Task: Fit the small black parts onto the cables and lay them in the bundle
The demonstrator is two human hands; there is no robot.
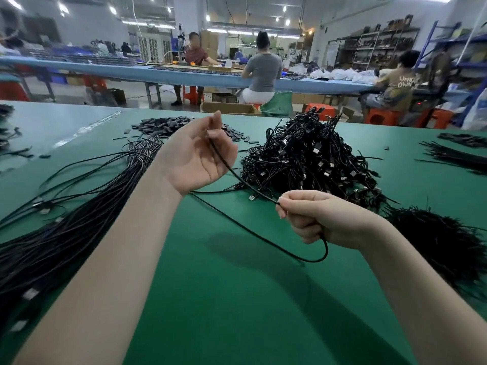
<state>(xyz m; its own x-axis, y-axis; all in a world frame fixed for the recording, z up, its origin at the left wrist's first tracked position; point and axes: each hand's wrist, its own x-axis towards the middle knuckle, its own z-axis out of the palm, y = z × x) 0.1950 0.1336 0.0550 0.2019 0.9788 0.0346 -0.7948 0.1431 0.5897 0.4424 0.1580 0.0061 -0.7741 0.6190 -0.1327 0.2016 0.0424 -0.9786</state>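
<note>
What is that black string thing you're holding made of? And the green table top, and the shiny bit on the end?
The cable looks like matte black rubbery plastic, since it bends in a soft loop. The table seems covered by a smooth green mat, maybe rubber, with faint sheen. The plug tip looks like silvery metal, though it is small.

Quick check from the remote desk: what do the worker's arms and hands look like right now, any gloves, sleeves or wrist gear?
Both arms are bare up to the frame edge: no sleeves visible. The left hand and right hand wear no gloves, rings, watches or straps. Fingernails look unpainted.
</note>
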